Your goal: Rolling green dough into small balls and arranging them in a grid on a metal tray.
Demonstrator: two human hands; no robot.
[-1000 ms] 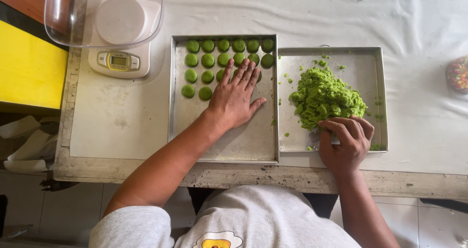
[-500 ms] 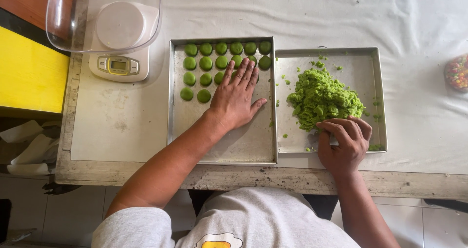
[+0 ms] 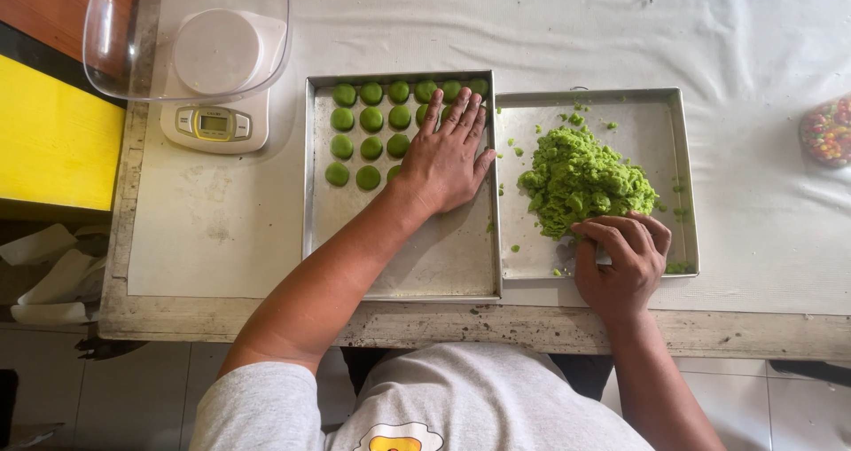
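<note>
Resting flat and spread, the left hand covers one metal tray holding about fourteen smooth green discs; the right hand pinches crumbly green dough in the second tray.

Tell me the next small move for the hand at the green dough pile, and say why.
Probably the right hand should pinch off a small lump from the near edge of the green dough pile. Its fingers are curled right at that edge, the left tray already holds rows of green discs with bare metal below them, and the left hand rests flat there.
</note>
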